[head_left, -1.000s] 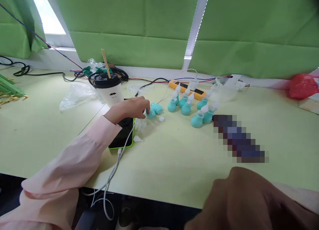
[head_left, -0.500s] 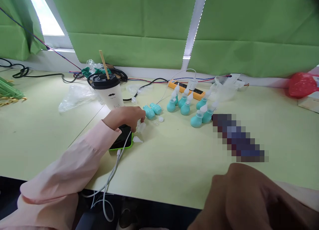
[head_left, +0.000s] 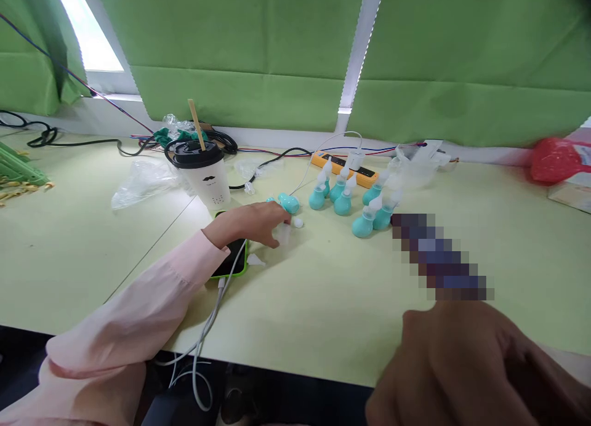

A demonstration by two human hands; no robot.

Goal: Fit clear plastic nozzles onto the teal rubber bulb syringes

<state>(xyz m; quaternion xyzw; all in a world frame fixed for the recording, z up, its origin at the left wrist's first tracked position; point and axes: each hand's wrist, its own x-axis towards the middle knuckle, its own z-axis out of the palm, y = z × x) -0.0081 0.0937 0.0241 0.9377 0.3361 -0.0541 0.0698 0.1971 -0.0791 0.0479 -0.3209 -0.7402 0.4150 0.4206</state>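
My left hand (head_left: 256, 223) reaches over the table, thumb and fingers closed on a small clear plastic piece (head_left: 283, 233). Just behind the fingers lies a loose teal rubber bulb (head_left: 289, 203); another is mostly covered by the hand. A small white round part (head_left: 298, 223) rests right of the fingertips. Nearer me is a translucent pointed tip (head_left: 255, 260), beside a phone (head_left: 235, 263) with a green edge, partly under my wrist. Several teal bulb aspirators (head_left: 343, 203) with clear nozzles stand to the right. Close to the camera, my right hand (head_left: 457, 358) is curled closed; its fingertips are hidden.
A white paper cup (head_left: 207, 183) with black lid and straw stands behind my left wrist. An orange power strip (head_left: 369, 176) lies behind the aspirators. A blurred-out object (head_left: 438, 253) lies at right. The white charging cable (head_left: 215, 309) hangs over the table's front edge.
My left hand has moved right with the clear plastic piece and now covers most of one loose teal bulb. My right hand has shifted slightly right, still closed.
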